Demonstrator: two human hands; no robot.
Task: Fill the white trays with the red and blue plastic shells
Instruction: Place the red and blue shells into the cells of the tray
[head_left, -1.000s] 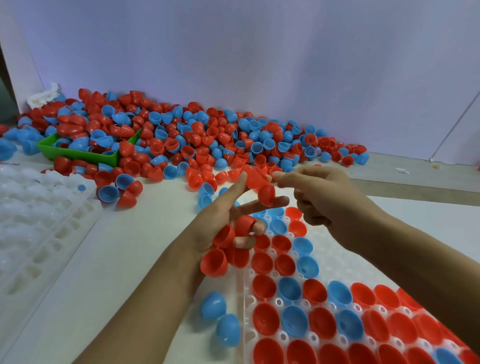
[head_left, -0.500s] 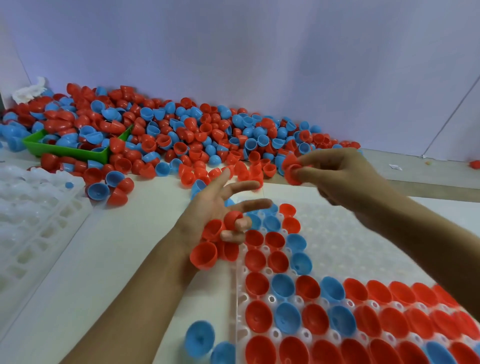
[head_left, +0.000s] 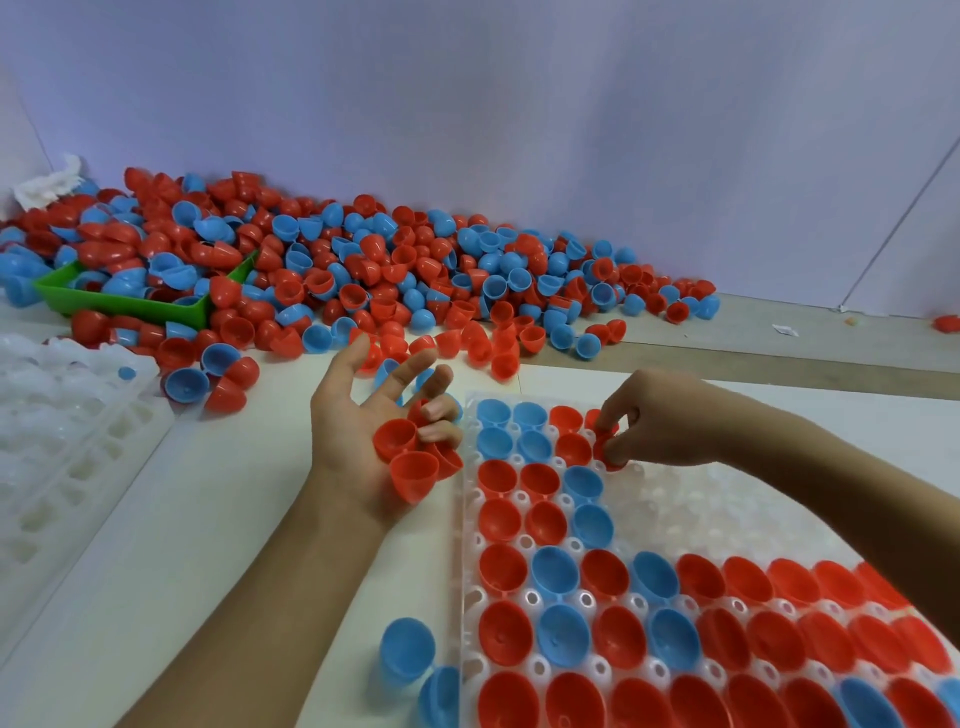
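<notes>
A white tray (head_left: 727, 499) lies in front of me, its near rows and left columns holding red and blue shells, open side up. My right hand (head_left: 660, 421) pinches one red shell (head_left: 605, 448) at a cup in the tray's far rows. My left hand (head_left: 374, 431) hovers palm up just left of the tray and cradles several red shells (head_left: 410, 457), its ring and little fingers curled over them, the other fingers spread. A large pile of loose red and blue shells (head_left: 389, 275) lies along the far wall.
A green bin (head_left: 130, 306) full of shells sits at the far left. White trays without shells (head_left: 57, 436) are stacked at the left. Two blue shells (head_left: 415, 665) lie dome up on the table by the tray's near left edge.
My right hand has come down from the air with the red shell to the tray's far rows. My left hand has stayed beside the tray with its shells.
</notes>
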